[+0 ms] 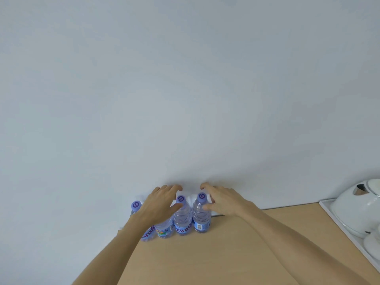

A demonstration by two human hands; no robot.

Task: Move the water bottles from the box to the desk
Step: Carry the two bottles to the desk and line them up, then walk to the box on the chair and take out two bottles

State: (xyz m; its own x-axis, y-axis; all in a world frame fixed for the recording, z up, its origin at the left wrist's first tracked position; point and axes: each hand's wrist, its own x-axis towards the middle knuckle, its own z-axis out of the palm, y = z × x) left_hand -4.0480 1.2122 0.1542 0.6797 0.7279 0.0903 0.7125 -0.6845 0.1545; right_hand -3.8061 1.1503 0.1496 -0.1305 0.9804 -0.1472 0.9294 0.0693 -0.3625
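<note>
Fingers (174, 189) of the left hand (159, 204) are spread and loosely curled over a row of water bottles (182, 219), thumb out toward the cap of the second bottle from the right, not clamped on anything as far as I can see. Right hand (223, 200) is the same deal: fingers splayed, thumb just beside the neck of the rightmost bottle (201, 214), hovering at the cap rather than gripping it. Can't tell if any fingertip actually touches plastic.

The bottles stand upright in a line along the back edge of the counter (226, 254), right up against the pale wall (185, 89). Four show up, clear with purple-blue caps and blue labels, standing shoulder to shoulder. The left forearm covers most of the second one from the left, and the leftmost sits at the counter's far left corner.

Over by the right edge of the counter there's a white tray (337, 218) with a white kettle (358, 208) on it, well apart from the bottles.
</note>
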